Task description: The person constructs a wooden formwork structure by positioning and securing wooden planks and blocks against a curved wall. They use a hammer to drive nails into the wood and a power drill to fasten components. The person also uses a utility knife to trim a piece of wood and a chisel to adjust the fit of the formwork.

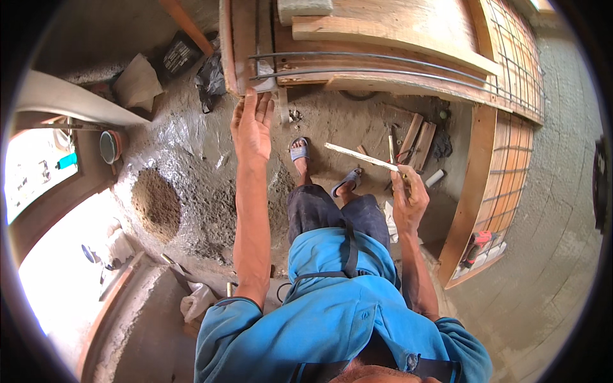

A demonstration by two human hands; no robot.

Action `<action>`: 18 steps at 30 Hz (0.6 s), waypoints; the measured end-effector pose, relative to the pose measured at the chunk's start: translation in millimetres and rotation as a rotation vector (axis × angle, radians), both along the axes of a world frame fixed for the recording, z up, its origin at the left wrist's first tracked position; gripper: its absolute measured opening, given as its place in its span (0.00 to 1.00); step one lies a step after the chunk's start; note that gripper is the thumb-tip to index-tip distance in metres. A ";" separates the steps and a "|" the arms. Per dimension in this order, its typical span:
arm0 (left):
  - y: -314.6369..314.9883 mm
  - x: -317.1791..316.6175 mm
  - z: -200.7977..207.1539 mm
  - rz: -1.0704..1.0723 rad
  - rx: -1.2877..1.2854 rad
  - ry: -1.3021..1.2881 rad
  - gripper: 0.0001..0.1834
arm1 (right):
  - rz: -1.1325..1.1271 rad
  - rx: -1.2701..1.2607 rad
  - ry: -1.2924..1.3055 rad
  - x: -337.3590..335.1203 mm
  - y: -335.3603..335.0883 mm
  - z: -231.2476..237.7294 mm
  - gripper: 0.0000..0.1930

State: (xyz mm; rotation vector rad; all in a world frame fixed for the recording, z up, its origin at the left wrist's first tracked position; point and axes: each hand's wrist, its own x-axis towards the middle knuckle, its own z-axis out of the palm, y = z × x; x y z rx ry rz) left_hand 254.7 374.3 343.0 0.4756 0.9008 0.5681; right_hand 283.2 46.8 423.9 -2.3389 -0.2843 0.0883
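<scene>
My left hand (253,127) is raised with its palm showing and fingers stretched out. Its fingertips touch the lower edge of a wooden formwork board (231,48). Pinched between the fingers and thumb of my right hand (410,198) is a thin, whitish wooden strip (357,154), which points left toward the middle. A short pale stick (391,148) shows just beyond that hand; I cannot tell whether it is held or lies lower down. Two dark steel rods (377,59) run along the formwork above, their left ends close to my left hand.
Wet grey mortar (204,153) and a sandy heap (155,204) cover the floor at left. Wood offcuts (422,145) lie beyond my right hand. A red drill (477,247) rests on the right-hand formwork by the mesh (511,57). A bucket (110,147) stands far left.
</scene>
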 end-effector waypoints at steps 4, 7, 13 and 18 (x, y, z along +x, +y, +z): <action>-0.1 5.2 16.6 -0.067 0.004 0.074 0.21 | -0.033 0.037 0.027 -11.1 -21.4 -14.6 0.09; 17.8 -2.4 8.7 -0.072 -0.092 -0.018 0.22 | -0.055 0.083 0.185 -21.2 -37.3 -16.4 0.10; 20.4 -13.5 25.3 -0.179 -0.094 -0.117 0.31 | -0.106 0.037 0.191 -72.6 -127.5 -58.8 0.11; -108.3 -29.7 82.4 -0.100 0.540 0.046 0.30 | -0.318 0.230 0.285 -93.9 -201.5 -49.4 0.12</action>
